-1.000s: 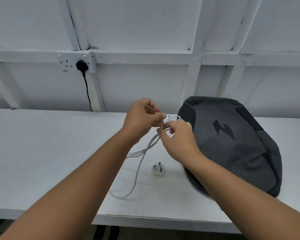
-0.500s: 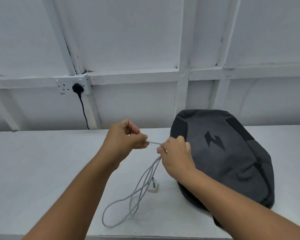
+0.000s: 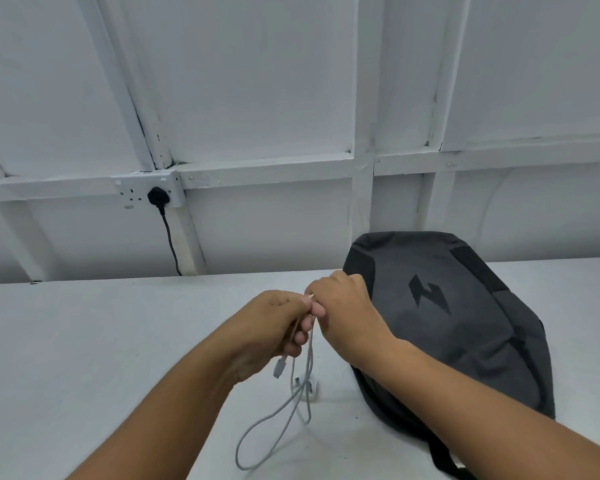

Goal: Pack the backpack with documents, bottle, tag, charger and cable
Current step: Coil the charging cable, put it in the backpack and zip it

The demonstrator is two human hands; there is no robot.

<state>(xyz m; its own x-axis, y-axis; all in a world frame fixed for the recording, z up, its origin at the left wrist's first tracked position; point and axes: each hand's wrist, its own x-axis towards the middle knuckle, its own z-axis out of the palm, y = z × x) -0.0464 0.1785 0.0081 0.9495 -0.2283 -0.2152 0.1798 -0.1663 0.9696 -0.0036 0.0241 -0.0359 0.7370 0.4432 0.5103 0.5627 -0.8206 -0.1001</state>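
A white cable (image 3: 293, 407) hangs in loops from both hands over the white table (image 3: 84, 341). My left hand (image 3: 274, 327) grips several strands, and a connector end dangles just below its fingers. My right hand (image 3: 347, 310) pinches the cable's top, touching the left hand. The white charger plug (image 3: 309, 388) lies on the table beneath the loops, pins up. A dark grey backpack (image 3: 447, 323) with a black bolt logo lies flat to the right, partly behind my right forearm. Documents, bottle and tag are not in view.
A wall socket (image 3: 146, 194) with a black plug and a black cord running down sits at the back left on the white panelled wall. The table's back edge meets that wall.
My hands have come together and dropped lower. The cable's loops have shortened, and more strands are gathered in my left hand. The view has tilted up.
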